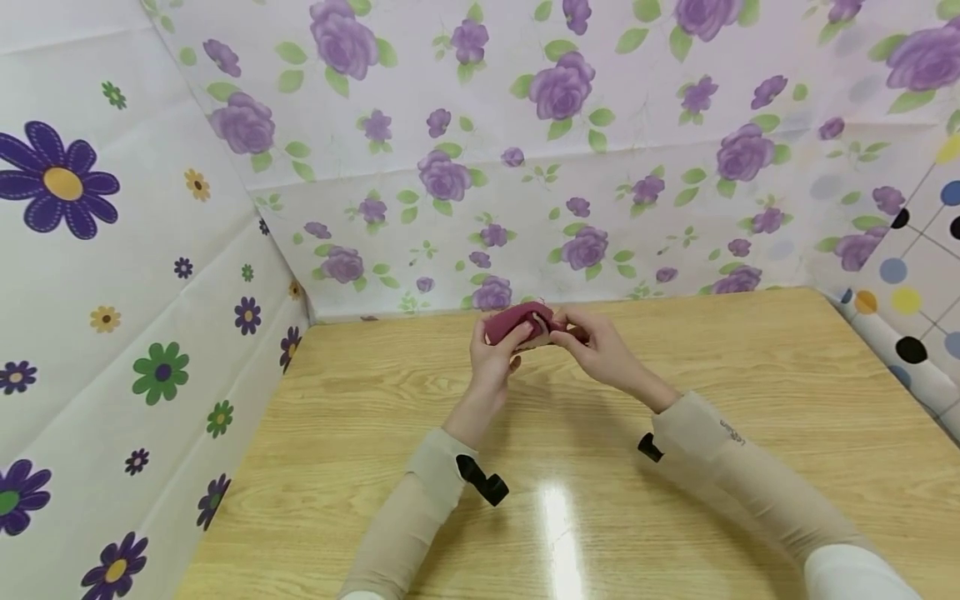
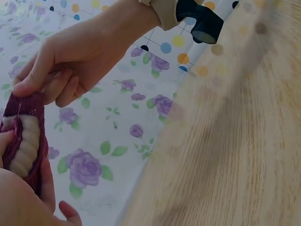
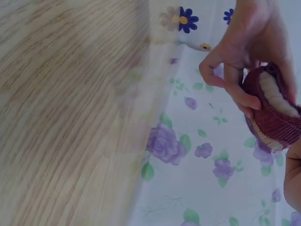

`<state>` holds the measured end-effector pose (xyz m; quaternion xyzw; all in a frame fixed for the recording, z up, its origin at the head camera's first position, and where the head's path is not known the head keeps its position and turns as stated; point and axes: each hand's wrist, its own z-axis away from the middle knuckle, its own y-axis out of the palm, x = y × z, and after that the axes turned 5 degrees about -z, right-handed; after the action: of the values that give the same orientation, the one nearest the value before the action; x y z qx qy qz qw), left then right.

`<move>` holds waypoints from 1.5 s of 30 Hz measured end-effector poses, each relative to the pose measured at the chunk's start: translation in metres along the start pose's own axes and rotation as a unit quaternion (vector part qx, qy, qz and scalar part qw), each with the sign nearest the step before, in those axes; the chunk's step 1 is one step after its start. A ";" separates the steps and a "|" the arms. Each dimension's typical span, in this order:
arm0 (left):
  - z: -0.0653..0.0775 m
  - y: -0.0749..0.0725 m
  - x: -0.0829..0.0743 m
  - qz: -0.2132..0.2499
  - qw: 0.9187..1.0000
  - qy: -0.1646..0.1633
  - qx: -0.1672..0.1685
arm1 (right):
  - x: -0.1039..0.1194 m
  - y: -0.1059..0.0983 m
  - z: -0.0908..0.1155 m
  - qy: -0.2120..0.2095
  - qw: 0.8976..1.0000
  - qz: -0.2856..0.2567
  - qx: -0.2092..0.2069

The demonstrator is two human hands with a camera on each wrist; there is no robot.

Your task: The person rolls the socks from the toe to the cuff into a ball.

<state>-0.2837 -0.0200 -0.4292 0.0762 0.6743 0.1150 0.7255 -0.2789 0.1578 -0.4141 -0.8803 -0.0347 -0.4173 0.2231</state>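
Observation:
A maroon knitted item point(image 1: 517, 322), which looks like a small folded sock, is held between both hands near the table's far edge. In the left wrist view a cream ribbed band point(image 2: 27, 143) shows inside its maroon opening. My left hand point(image 1: 491, 362) grips its near side, with the thumb pressed on the fabric. My right hand point(image 1: 600, 350) pinches its right end between thumb and fingers. From the right wrist view, the left hand point(image 3: 256, 42) wraps the knit point(image 3: 277, 120), while the right hand point(image 3: 294, 176) is mostly cut off at the frame's edge.
Under the arms lies a light wooden table point(image 1: 360, 433). A floral sheet point(image 1: 420, 233) hangs at the back, a flower-print sheet point(image 1: 97, 333) on the left and a dotted one point(image 1: 915, 275) on the right. Both sleeved wrists carry black mounts point(image 1: 483, 479).

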 end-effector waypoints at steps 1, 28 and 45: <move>0.000 0.001 0.001 -0.005 1.000 0.008 -0.011 | -0.001 0.001 0.001 -0.018 1.000 0.011 0.004; -0.005 -0.023 0.014 -0.149 0.957 0.200 0.146 | -0.012 -0.010 0.003 0.152 0.987 -0.052 -0.020; 0.002 -0.019 0.016 -0.198 0.958 0.098 0.182 | -0.020 -0.019 0.005 0.187 0.976 0.006 0.110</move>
<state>-0.2794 -0.0341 -0.4500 0.0605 0.7533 -0.1486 0.6378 -0.2928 0.1795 -0.4247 -0.7570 -0.0324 -0.5669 0.3233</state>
